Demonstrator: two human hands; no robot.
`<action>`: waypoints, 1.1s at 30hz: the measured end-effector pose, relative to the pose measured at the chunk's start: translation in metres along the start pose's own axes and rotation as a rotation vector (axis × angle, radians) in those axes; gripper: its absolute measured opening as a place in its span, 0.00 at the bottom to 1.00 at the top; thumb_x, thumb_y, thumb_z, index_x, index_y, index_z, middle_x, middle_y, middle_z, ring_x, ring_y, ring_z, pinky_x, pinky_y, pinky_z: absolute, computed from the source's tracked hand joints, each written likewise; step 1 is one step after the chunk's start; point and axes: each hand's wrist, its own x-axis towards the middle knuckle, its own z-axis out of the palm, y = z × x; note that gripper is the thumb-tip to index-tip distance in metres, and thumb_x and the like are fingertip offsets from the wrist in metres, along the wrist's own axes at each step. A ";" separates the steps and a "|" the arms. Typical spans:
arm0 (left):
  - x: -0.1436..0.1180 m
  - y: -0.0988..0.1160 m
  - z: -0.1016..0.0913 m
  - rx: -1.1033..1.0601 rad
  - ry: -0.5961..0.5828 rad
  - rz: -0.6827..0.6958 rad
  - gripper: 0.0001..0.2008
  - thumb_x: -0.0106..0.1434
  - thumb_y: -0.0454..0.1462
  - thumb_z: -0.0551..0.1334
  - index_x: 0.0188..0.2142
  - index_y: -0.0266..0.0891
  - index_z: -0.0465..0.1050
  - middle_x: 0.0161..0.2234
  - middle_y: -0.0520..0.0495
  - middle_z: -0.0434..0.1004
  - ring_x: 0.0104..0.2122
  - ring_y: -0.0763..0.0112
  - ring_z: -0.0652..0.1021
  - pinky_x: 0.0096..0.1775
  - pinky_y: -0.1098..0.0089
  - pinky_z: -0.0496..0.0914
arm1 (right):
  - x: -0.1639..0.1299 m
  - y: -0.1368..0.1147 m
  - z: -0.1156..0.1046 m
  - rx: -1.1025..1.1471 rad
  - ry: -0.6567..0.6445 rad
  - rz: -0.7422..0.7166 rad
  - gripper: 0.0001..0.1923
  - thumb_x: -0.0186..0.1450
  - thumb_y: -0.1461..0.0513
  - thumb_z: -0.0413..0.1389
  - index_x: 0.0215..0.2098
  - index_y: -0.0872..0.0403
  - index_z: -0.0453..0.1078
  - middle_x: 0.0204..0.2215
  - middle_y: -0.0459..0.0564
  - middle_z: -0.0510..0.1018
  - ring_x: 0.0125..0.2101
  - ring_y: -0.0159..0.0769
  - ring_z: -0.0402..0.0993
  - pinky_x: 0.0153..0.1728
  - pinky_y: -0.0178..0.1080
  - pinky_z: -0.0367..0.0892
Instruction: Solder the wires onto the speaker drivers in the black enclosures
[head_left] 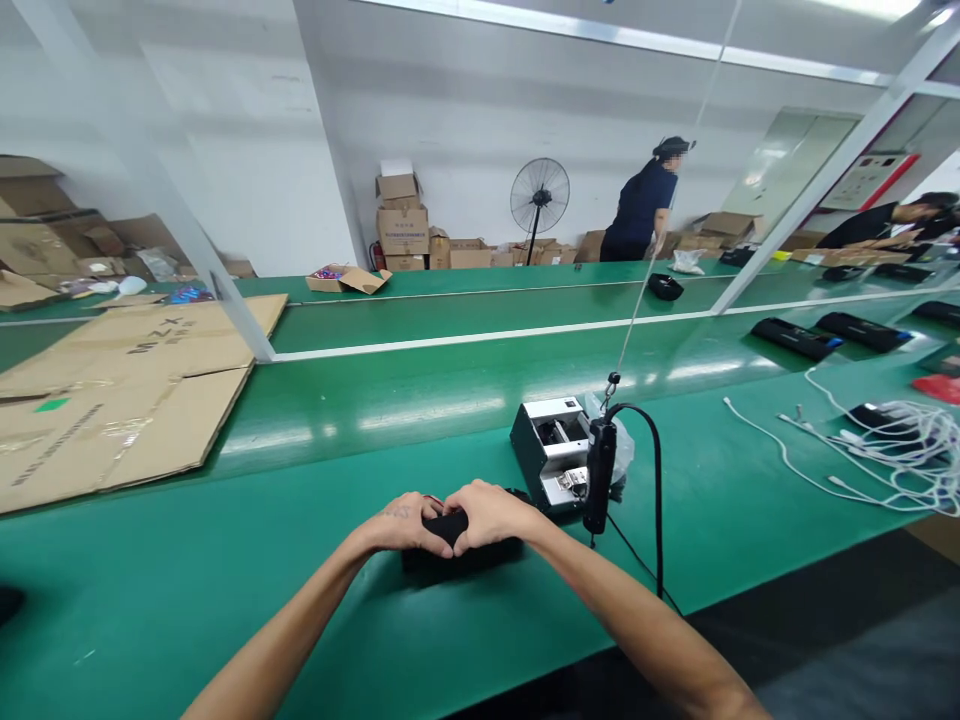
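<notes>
On the green bench a black elongated casing [466,558] lies in front of me. My left hand [409,525] grips its left part, with fingers curled over the far side. My right hand [487,518] is closed on it from the right, and the two thumbs meet on its near side. A bit of red wire shows between the hands. What the fingertips do behind the casing is hidden. Just beyond my right hand stands a black and white screw feeder box [551,455]. A black electric screwdriver [598,475] hangs beside that box on a cord.
Flattened cardboard [150,400] covers the far left. White cables [892,450] lie heaped at the right, with black casings [795,338] behind them. A white frame bar [487,340] crosses the bench. One person [641,215] stands beyond; another person [870,228] leans over at far right.
</notes>
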 end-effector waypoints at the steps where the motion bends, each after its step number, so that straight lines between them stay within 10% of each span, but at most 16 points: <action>1: 0.002 -0.001 -0.001 -0.026 -0.015 0.008 0.20 0.45 0.52 0.73 0.20 0.38 0.74 0.35 0.55 0.81 0.34 0.72 0.73 0.33 0.71 0.60 | 0.002 0.000 0.000 -0.004 0.002 0.000 0.28 0.51 0.51 0.70 0.49 0.49 0.79 0.41 0.49 0.84 0.46 0.47 0.76 0.32 0.37 0.55; 18: 0.002 -0.002 0.007 -0.170 -0.002 -0.001 0.18 0.41 0.50 0.75 0.20 0.39 0.75 0.39 0.54 0.81 0.47 0.64 0.75 0.44 0.70 0.62 | 0.016 0.005 -0.003 0.065 -0.120 -0.006 0.18 0.49 0.53 0.72 0.34 0.51 0.78 0.25 0.39 0.71 0.29 0.29 0.66 0.26 0.34 0.54; 30: -0.012 0.000 0.021 -0.035 0.081 0.025 0.13 0.47 0.47 0.76 0.25 0.42 0.81 0.57 0.50 0.77 0.57 0.57 0.75 0.58 0.64 0.65 | -0.020 -0.005 0.028 -0.101 0.087 -0.049 0.21 0.58 0.53 0.63 0.49 0.47 0.80 0.37 0.51 0.84 0.40 0.48 0.80 0.36 0.41 0.61; 33: -0.023 -0.011 0.046 0.075 0.144 0.053 0.10 0.51 0.43 0.75 0.33 0.44 0.84 0.62 0.48 0.73 0.67 0.45 0.64 0.68 0.49 0.54 | -0.044 -0.002 0.045 0.045 0.349 -0.252 0.20 0.58 0.59 0.65 0.50 0.50 0.77 0.43 0.52 0.83 0.46 0.45 0.78 0.47 0.44 0.67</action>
